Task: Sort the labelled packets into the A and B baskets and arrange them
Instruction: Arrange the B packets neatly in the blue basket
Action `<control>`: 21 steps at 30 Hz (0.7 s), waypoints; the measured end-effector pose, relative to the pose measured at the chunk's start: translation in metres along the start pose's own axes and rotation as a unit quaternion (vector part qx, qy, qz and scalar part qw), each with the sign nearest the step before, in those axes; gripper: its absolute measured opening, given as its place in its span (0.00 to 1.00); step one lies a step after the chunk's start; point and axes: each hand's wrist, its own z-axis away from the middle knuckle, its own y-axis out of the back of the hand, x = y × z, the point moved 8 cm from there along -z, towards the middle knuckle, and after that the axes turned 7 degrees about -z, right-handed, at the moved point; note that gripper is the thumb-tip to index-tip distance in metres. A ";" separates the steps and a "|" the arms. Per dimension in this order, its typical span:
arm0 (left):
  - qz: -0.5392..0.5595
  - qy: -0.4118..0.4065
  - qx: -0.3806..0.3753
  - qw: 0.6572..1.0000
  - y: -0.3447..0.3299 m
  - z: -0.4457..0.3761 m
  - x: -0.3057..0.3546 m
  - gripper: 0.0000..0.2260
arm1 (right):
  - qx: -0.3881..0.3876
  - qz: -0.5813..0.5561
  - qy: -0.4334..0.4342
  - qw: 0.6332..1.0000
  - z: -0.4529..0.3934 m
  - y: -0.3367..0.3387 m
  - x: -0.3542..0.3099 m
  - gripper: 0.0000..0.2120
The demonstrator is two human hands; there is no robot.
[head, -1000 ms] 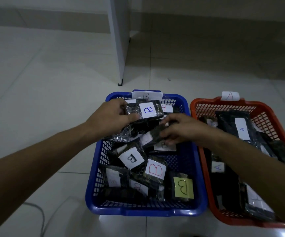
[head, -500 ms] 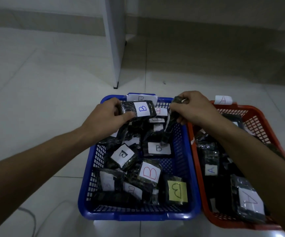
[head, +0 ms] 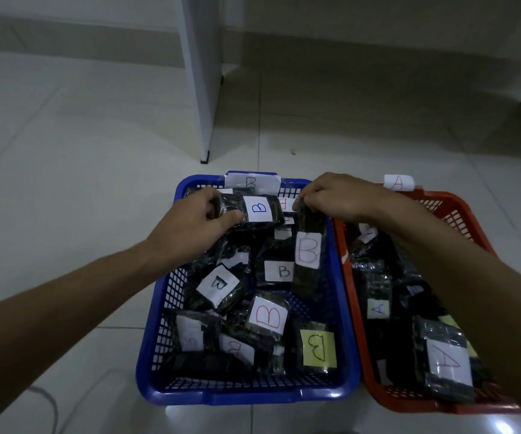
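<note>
Dim light; most packet contents read as dark plastic, no detail. Right forearm covers the middle of the red basket (head: 459,211), so several A packets under it are hidden; the basket's near right corner is cut off by the frame edge. One label low left in the blue basket (head: 159,311) is too faint to read. Left hand (head: 190,227) has fingers and thumb curled round a packet with a blue B label (head: 257,211), held flat over the far end of the blue basket. Right hand (head: 334,198) pinches the top end of a packet with a red B label (head: 307,255), which hangs upright along that basket's right wall. Hands apart, both at the far rim. Baskets sit side by side on the tiled floor (head: 65,183), paper tags B (head: 250,182) and A (head: 398,182) on their far rims.
</note>
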 end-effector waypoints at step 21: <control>0.179 0.092 -0.125 0.971 -0.040 0.014 0.002 0.11 | 0.073 0.178 0.020 0.981 0.005 -0.032 0.030 0.24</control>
